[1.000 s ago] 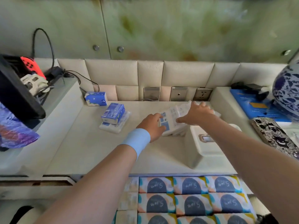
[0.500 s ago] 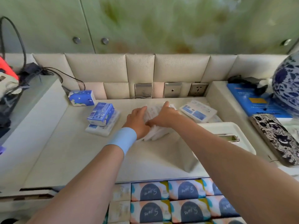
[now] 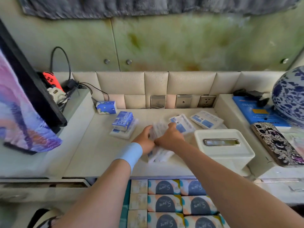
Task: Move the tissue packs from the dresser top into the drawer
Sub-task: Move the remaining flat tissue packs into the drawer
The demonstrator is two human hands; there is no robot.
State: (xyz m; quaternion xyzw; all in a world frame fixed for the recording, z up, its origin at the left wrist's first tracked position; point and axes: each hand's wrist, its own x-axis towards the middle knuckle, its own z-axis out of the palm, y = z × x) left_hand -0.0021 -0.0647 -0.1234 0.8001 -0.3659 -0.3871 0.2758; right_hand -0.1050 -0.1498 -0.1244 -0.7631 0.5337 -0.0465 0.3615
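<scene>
Both hands hold one bundle of white-and-blue tissue packs point(image 3: 158, 151) on the dresser top point(image 3: 92, 153). My left hand point(image 3: 145, 142) grips its left side and my right hand point(image 3: 169, 139) grips it from the right and above. One flat pack point(image 3: 206, 119) lies behind, near the sockets. A blue pack point(image 3: 122, 120) sits on a white pack at the left, and a blue-and-white pack point(image 3: 106, 107) stands in the back left corner. Below, the open drawer point(image 3: 125, 211) holds several printed tissue packs point(image 3: 165, 203) in rows.
A white tissue box point(image 3: 223, 145) stands just right of my hands. On the right ledge lie a patterned phone point(image 3: 276, 143), a blue booklet point(image 3: 250, 109) and a blue-and-white vase point(image 3: 289, 96). A screen, cables and a red controller point(image 3: 49, 78) crowd the left ledge.
My hands have drawn the bundle of packs toward me across the dresser top, closer to its front edge. The view has tilted up and pulled back.
</scene>
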